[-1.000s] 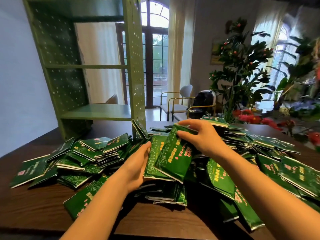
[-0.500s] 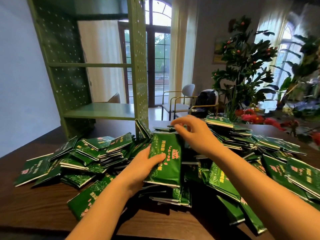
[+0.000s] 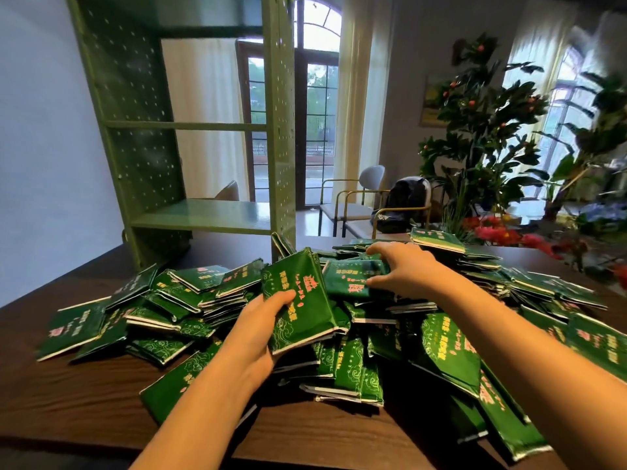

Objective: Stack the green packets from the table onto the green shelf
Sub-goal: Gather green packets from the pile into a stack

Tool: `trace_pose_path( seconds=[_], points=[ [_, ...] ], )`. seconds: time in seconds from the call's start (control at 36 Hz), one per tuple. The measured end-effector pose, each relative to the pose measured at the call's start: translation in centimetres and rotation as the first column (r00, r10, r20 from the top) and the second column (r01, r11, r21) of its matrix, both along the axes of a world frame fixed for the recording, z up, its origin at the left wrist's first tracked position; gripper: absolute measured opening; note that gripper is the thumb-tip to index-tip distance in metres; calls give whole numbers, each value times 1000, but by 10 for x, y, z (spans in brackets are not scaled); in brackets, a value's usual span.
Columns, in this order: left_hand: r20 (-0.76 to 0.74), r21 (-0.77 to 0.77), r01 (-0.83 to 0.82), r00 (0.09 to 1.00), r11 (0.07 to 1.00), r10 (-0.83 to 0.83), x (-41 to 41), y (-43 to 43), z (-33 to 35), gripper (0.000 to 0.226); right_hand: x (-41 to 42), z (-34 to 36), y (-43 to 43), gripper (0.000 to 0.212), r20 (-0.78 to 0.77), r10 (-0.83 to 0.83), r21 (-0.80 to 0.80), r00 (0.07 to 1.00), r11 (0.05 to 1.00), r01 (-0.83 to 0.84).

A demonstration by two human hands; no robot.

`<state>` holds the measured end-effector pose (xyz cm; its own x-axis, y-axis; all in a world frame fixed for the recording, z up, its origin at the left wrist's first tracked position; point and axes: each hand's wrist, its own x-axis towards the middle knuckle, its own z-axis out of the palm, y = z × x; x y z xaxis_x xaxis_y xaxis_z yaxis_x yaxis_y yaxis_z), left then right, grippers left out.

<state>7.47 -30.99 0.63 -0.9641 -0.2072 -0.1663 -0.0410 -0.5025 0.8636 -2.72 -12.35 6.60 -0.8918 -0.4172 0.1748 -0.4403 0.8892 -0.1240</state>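
packet heap (image 3: 210,300) fronting shelf (image 3: 217,215), shelf board bare

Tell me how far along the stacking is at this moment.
Done: nothing that shows; the shelf has bare boards. In hand: the left hand grips a bundle of packets, and the right hand pinches another packet on the pile. Left: nearly everything, since the pile lies spread on the table.

Left hand (image 3: 259,322) grips a green packet (image 3: 300,300), right hand (image 3: 405,270) grips a second packet (image 3: 347,278).
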Motion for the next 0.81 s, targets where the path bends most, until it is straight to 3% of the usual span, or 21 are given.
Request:
trace_pose_path(
  seconds=[0.11,0.39,0.47,0.53,0.61,0.67,0.81],
  points=[
    [-7,-21,-32,999,999,32,-1,2,-1,10,5,6,-2,62,-54,-12,55,998,998,15],
    [5,-89,-40,999,995,40,1,7,-5,19,22,12,10,35,-1,65,-265,998,962,-63],
    [26,-97,-41,999,994,44,1,8,-6,22,25,9,13,25,48,116,-430,992,899,-84],
    [38,-117,-43,998,992,47,1,10,-7,20,27,7,16,15,115,193,-580,974,810,-92],
    [48,-158,-39,998,987,48,1,12,-7,12,32,6,18,21,194,345,-749,918,657,-89],
    [55,-179,-11,998,984,21,2,12,-5,9,35,8,20,25,233,435,-795,870,600,-88],
    [99,-232,90,993,968,-69,9,8,4,16,36,12,21,24,259,496,-804,829,586,-99]
  ],
)
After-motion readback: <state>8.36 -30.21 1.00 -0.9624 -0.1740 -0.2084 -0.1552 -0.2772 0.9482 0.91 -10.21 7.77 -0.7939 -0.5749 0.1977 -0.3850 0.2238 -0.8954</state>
